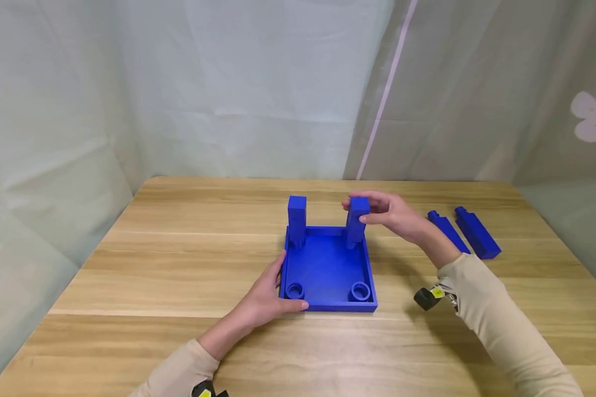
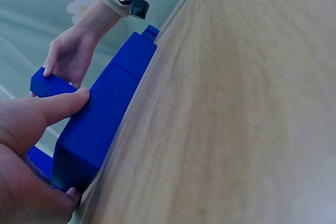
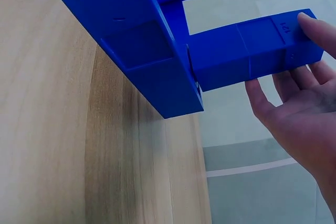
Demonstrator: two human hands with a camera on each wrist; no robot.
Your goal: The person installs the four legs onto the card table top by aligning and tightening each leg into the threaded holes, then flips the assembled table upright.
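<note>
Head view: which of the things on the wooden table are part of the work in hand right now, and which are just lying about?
In hand:
square blue plastic tray, steadied by left hand
upright blue plastic post at its far right corner, held by right hand
second upright blue post, far left corner

Lying about:
two blue plastic posts lying flat at right

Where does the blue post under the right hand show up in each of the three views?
Head: blue post stands upright at the blue tray's far right corner, right hand gripping its top.
Left wrist: upper left, beyond the tray.
Right wrist: right of centre, lying sideways in the picture.
Shared landmark: the tray.
</note>
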